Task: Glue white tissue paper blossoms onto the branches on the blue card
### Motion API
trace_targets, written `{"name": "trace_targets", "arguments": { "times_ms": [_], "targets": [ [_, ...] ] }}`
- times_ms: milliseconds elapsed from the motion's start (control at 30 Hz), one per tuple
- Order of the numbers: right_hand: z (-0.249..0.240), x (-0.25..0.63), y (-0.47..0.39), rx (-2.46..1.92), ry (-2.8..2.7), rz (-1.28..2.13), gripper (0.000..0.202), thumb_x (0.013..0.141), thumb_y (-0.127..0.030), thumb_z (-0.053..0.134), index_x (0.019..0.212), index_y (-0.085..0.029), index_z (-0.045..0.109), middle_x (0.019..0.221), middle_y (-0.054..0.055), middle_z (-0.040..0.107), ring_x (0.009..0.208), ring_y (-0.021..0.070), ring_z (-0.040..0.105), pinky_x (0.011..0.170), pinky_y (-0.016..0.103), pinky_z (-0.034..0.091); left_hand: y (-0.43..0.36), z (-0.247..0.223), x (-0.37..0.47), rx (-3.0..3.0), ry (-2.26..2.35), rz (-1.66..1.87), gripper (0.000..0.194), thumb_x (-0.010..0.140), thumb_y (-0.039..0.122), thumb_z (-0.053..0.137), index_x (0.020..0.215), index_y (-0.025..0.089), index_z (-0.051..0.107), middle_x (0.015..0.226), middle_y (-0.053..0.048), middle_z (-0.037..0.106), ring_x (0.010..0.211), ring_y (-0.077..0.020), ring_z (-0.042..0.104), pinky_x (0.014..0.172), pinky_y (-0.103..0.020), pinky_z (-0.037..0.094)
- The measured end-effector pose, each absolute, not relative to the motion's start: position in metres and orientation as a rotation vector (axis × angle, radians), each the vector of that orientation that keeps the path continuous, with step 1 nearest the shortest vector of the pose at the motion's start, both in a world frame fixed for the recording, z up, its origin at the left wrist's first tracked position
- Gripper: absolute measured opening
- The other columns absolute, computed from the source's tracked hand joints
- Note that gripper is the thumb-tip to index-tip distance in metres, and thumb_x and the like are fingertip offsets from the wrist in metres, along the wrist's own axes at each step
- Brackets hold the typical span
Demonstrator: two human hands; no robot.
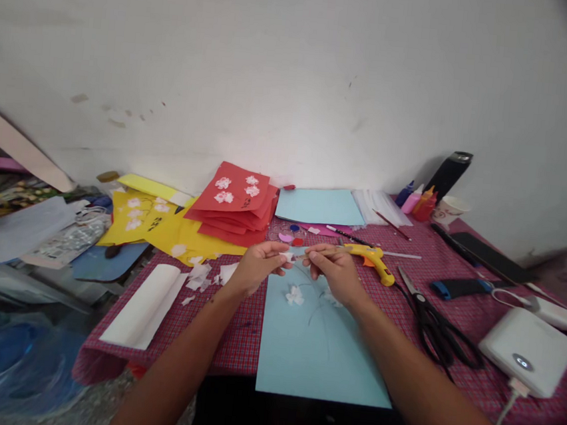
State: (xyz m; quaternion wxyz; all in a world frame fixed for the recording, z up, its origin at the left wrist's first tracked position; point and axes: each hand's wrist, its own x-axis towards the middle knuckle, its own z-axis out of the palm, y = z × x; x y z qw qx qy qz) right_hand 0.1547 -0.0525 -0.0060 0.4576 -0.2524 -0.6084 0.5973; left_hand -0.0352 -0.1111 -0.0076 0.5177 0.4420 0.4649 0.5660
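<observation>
My left hand (264, 264) pinches a small piece of white paper (288, 257) above the top of a light blue sheet (299, 361). Close beside it on the right, my right hand (332, 267) grips a thin brush-like stick whose tip meets the white piece. A white paper flower (294, 295) lies on the blue sheet, among thin drawn lines. Another white flower is partly hidden by my right hand. Just behind my hands sit small round paint pots, one with red paint (297, 242).
Red sheets (234, 201) and yellow sheets (137, 218) with flowers lie behind left. White paper roll (141, 306) and scraps lie left. Right are a yellow glue gun (372, 256), black scissors (433, 320), a cutter (459, 287) and a white power bank (528, 353). Paint bottles (422, 202) stand behind.
</observation>
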Motion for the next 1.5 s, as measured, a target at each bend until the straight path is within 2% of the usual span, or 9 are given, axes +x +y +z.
{"name": "trace_targets", "arguments": {
  "times_ms": [333, 533, 700, 833, 933, 1033, 1200, 1300, 1500],
  "targets": [
    [-0.0072, 0.1572, -0.051, -0.566, -1.474, 1.562, 0.019, 0.083, -0.034, 0.069, 0.09, -0.017, 0.066, 0.074, 0.002, 0.07, 0.046, 0.01, 0.056, 0.044, 0.023, 0.04, -0.1141, -0.0059, -0.0339, 1.093, 1.048, 1.294, 0.04, 0.076, 0.029, 0.076, 0.11, 0.013, 0.065, 0.087, -0.007, 0.071, 0.079, -0.0159, 0.068, 0.066, -0.025, 0.05],
    [-0.0071, 0.1553, -0.0528, -0.62, -1.602, 1.379, 0.027, 0.087, -0.037, 0.065, 0.069, -0.017, 0.063, 0.068, 0.001, 0.066, 0.047, 0.0096, 0.055, 0.046, 0.024, 0.041, -0.1171, -0.0037, -0.0293, 1.131, 1.048, 1.237, 0.043, 0.074, 0.029, 0.077, 0.111, 0.012, 0.065, 0.089, -0.008, 0.071, 0.079, -0.0162, 0.068, 0.067, -0.027, 0.052],
    [-0.0109, 0.1563, -0.0524, -0.589, -1.539, 1.49, 0.019, 0.088, -0.037, 0.064, 0.088, -0.018, 0.066, 0.063, -0.003, 0.061, 0.047, 0.0098, 0.054, 0.045, 0.023, 0.04, -0.1179, -0.0034, -0.0272, 1.155, 1.06, 1.178, 0.043, 0.072, 0.027, 0.078, 0.11, 0.011, 0.065, 0.087, -0.008, 0.071, 0.08, -0.0177, 0.068, 0.067, -0.028, 0.052],
    [-0.013, 0.1585, -0.0512, -0.463, -1.534, 1.611, 0.017, 0.085, -0.032, 0.068, 0.096, -0.019, 0.067, 0.07, -0.001, 0.065, 0.049, 0.0107, 0.057, 0.048, 0.025, 0.044, -0.1177, -0.0043, -0.0289, 1.156, 1.052, 1.193, 0.043, 0.072, 0.028, 0.078, 0.11, 0.011, 0.065, 0.088, -0.009, 0.071, 0.079, -0.0177, 0.068, 0.067, -0.028, 0.052],
    [-0.0126, 0.1576, -0.0507, -0.492, -1.558, 1.526, 0.014, 0.084, -0.032, 0.069, 0.084, -0.019, 0.067, 0.071, -0.001, 0.066, 0.047, 0.0102, 0.056, 0.046, 0.024, 0.043, -0.1173, -0.0057, -0.0293, 1.152, 1.034, 1.178, 0.044, 0.072, 0.029, 0.079, 0.11, 0.011, 0.065, 0.092, -0.01, 0.072, 0.081, -0.018, 0.069, 0.069, -0.029, 0.053],
    [-0.0122, 0.1563, -0.0505, -0.546, -1.596, 1.423, 0.024, 0.084, -0.033, 0.069, 0.067, -0.017, 0.063, 0.068, -0.001, 0.062, 0.047, 0.0089, 0.055, 0.045, 0.023, 0.041, -0.1169, -0.0069, -0.0282, 1.14, 1.033, 1.156, 0.046, 0.07, 0.03, 0.08, 0.11, 0.011, 0.065, 0.095, -0.011, 0.072, 0.081, -0.0184, 0.069, 0.069, -0.029, 0.053],
    [-0.0116, 0.1585, -0.052, -0.5, -1.564, 1.487, 0.016, 0.083, -0.034, 0.069, 0.081, -0.019, 0.068, 0.076, 0.0, 0.063, 0.05, 0.0089, 0.055, 0.048, 0.025, 0.044, -0.1178, -0.0061, -0.0273, 1.143, 1.024, 1.129, 0.048, 0.072, 0.032, 0.079, 0.112, 0.011, 0.064, 0.095, -0.012, 0.073, 0.08, -0.0178, 0.069, 0.067, -0.028, 0.052],
    [-0.0098, 0.1592, -0.0529, -0.498, -1.569, 1.533, 0.018, 0.081, -0.036, 0.07, 0.087, -0.019, 0.067, 0.073, -0.001, 0.064, 0.049, 0.0103, 0.056, 0.048, 0.025, 0.044, -0.1187, -0.0051, -0.028, 1.158, 1.019, 1.132, 0.047, 0.073, 0.033, 0.078, 0.112, 0.012, 0.065, 0.096, -0.011, 0.073, 0.079, -0.0176, 0.069, 0.068, -0.029, 0.052],
    [-0.0081, 0.1552, -0.0529, -0.669, -1.608, 1.463, 0.031, 0.079, -0.047, 0.071, 0.07, -0.019, 0.06, 0.065, 0.001, 0.066, 0.045, 0.0112, 0.055, 0.044, 0.025, 0.042, -0.1188, -0.0051, -0.0274, 1.199, 1.005, 1.122, 0.045, 0.073, 0.032, 0.078, 0.112, 0.014, 0.065, 0.101, -0.011, 0.072, 0.082, -0.0183, 0.068, 0.069, -0.029, 0.052]
  ]
}}
